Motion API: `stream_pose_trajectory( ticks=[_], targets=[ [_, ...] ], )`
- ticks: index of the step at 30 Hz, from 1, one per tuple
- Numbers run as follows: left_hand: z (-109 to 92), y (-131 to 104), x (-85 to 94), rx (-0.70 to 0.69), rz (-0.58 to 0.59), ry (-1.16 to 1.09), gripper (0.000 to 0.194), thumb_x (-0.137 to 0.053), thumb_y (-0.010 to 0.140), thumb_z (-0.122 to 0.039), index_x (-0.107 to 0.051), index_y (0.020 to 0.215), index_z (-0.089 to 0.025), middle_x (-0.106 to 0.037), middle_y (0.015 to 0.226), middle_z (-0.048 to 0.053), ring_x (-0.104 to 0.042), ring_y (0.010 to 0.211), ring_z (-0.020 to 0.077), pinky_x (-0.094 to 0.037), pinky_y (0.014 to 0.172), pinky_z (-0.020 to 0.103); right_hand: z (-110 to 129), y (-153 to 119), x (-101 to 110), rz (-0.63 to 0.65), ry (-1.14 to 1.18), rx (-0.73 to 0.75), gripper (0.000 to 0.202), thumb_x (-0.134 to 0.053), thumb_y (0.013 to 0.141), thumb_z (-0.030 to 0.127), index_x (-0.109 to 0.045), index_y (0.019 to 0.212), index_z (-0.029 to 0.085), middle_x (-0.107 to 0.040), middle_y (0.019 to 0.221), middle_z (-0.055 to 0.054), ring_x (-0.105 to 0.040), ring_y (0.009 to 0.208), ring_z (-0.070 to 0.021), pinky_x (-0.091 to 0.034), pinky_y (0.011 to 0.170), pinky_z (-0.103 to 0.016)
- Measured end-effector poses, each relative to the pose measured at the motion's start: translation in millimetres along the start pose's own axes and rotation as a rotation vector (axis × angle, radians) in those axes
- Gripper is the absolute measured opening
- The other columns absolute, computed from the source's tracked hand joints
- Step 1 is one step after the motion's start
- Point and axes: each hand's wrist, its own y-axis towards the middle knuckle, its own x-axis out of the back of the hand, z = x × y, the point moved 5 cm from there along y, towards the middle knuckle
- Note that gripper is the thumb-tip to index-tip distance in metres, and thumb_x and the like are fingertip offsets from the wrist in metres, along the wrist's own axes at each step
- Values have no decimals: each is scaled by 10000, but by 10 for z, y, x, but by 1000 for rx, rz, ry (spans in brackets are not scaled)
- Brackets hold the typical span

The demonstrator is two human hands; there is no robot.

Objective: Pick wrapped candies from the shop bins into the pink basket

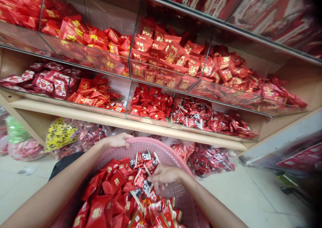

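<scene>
A pink perforated plastic basket [181, 157] stands in front of me, loaded with red wrapped candy packets [117, 182]. My left hand [117, 141] is closed over the basket's far left rim. Inside the basket, my right hand [164, 178] has its thumb and curled fingers on a red candy packet with a black-and-white figure print [142, 179]. Similar printed packets lie around those fingers, on the basket's right half. Plain red packets with gold characters fill its left half. The undersides of the right fingers are partly hidden.
Beyond the basket rises a wooden shelf [161, 129] with clear-fronted compartments of red candy packets [173, 53]. Below it, plastic bags of sweets, one of them a yellow bag [60, 134], lie on the tiled floor [251, 187]. Dark objects stand at the right.
</scene>
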Motion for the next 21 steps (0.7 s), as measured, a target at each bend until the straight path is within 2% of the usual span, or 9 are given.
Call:
stream_pose_trajectory(
  ticks=[4,6,8,11,13,15,16,18,21],
  targets=[
    [-18,0,2,7,-3,24,369,-553,532,-157,-601,898,-146,-642,810,-7,-561,710,154,-426,623,211,208,-168,188,-170,126,242,477,-535,706,590,-680,697,136,-606,566,-1,-441,445,-57,-330,443,-180],
    [-35,9,10,-12,-10,56,339,-547,533,-147,-610,867,-151,-637,780,-19,-552,690,146,-410,596,197,325,-344,364,-361,145,333,461,-510,744,564,-668,707,133,-577,552,7,-434,458,-61,-319,455,-186],
    [-50,19,9,-30,2,53,334,-539,537,-138,-614,862,-153,-634,765,-26,-547,675,142,-400,582,194,406,-594,608,-655,115,389,445,-481,777,538,-648,693,134,-561,548,5,-435,478,-78,-331,478,-202],
    [-61,26,9,-47,12,47,335,-533,539,-135,-617,863,-152,-632,763,-27,-547,682,146,-405,599,202,411,-1076,1015,-1191,-43,397,369,-477,793,487,-606,697,154,-589,628,-22,-466,536,-116,-366,537,-239],
    [-60,26,11,-50,5,61,336,-532,539,-139,-621,863,-153,-631,764,-26,-545,683,148,-407,608,205,332,-1387,1252,-1529,-206,334,300,-491,786,452,-589,752,171,-610,719,-49,-500,591,-147,-387,605,-276],
    [-53,23,8,-48,4,67,357,-530,535,-143,-622,879,-156,-630,770,-25,-542,679,146,-407,608,206,195,-1596,1451,-1755,-323,223,256,-512,764,419,-582,822,179,-623,816,-78,-537,681,-189,-394,686,-324],
    [-48,22,6,-45,5,63,364,-528,534,-145,-622,885,-157,-628,767,-25,-542,678,146,-407,607,206,105,-1650,1545,-1807,-328,159,250,-523,751,406,-578,846,182,-627,833,-84,-549,703,-203,-395,706,-343],
    [-35,19,3,-33,5,49,367,-526,534,-150,-619,888,-157,-625,755,-24,-545,682,148,-407,608,205,-95,-1667,1713,-1802,-214,56,240,-546,723,390,-569,851,187,-636,787,-70,-563,629,-195,-409,671,-352],
    [-28,12,0,-22,7,21,355,-523,538,-160,-613,882,-156,-621,734,-23,-548,682,151,-404,599,203,-320,-1575,1854,-1709,133,94,214,-608,660,353,-562,788,188,-624,686,-25,-492,402,-119,-413,511,-302]
  ],
)
